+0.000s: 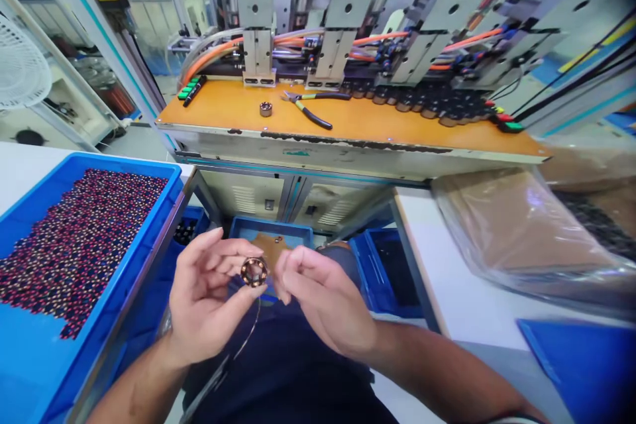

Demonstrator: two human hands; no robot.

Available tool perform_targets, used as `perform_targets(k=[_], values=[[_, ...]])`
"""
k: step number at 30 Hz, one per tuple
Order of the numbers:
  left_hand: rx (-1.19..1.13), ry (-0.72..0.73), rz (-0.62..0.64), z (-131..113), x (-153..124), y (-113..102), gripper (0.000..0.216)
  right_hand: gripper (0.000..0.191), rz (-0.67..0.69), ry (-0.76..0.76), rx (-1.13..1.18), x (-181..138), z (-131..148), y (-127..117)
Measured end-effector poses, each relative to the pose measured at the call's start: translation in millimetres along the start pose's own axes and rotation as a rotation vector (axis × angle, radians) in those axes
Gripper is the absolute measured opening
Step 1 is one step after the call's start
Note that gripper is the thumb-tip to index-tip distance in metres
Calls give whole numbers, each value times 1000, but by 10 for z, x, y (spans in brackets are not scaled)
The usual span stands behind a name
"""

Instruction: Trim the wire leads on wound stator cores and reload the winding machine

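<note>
My left hand [209,298] pinches a small motor stator [254,271], a dark ring with copper windings inside, between thumb and fingertips. Its opening faces up toward me. Close to the ring's right side, my right hand [322,291] is closed with thumb and fingers pressed together. Whatever lies between those fingertips is hidden or too small to name. A thin pale strand [251,334] runs down below the stator over my dark clothing; whether it joins the ring I cannot tell.
On the orange bench [213,106] lie pliers [315,108], one stator [265,109] and several dark round parts [422,101], under a machine [342,13]. A blue tray [171,175] of small parts stands left; plastic-wrapped cardboard [491,225] sits right. A blue bin [271,230] is below.
</note>
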State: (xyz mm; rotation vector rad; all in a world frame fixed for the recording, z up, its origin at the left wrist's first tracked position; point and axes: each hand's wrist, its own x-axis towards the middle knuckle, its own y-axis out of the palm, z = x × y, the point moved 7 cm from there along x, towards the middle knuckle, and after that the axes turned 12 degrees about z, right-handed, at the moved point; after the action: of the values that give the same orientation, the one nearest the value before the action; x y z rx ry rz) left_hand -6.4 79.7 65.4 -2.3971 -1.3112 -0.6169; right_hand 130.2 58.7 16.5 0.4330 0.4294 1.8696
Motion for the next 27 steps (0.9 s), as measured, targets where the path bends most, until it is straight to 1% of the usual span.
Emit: perform_targets(k=[3,5,7,10,13,16,17,19,22,24,27], values=[[-6,3,38,9,-17,-5,84,25,34,-2,-72,9,89,-14],[17,10,86,17,-32,28,85,24,54,-18,-157,52,207,3],[23,-5,121,37,-44,66,86,23,72,-4,-198,86,257,34],[-76,-90,101,96,-56,76,80,23,29,-14,-139,61,209,34],[-246,-207,82,173,-63,65,62,25,2,-6,-83,-9,122,0],[-328,-290,120,235,-57,61,43,21,43,10,-182,-18,185,-27],[-336,-307,131,251,-52,58,40,20,50,2,-234,-4,243,-37],[-340,-325,146,275,-41,56,42,22,57,9,-335,37,350,-46],[-328,-362,179,308,-40,88,46,24,76,96,-443,90,393,-24],[-306,-398,189,333,-51,108,41,22,89,129,-468,100,388,-8],[-329,-433,168,365,-59,118,33,26,119,158,-426,85,379,-33]])
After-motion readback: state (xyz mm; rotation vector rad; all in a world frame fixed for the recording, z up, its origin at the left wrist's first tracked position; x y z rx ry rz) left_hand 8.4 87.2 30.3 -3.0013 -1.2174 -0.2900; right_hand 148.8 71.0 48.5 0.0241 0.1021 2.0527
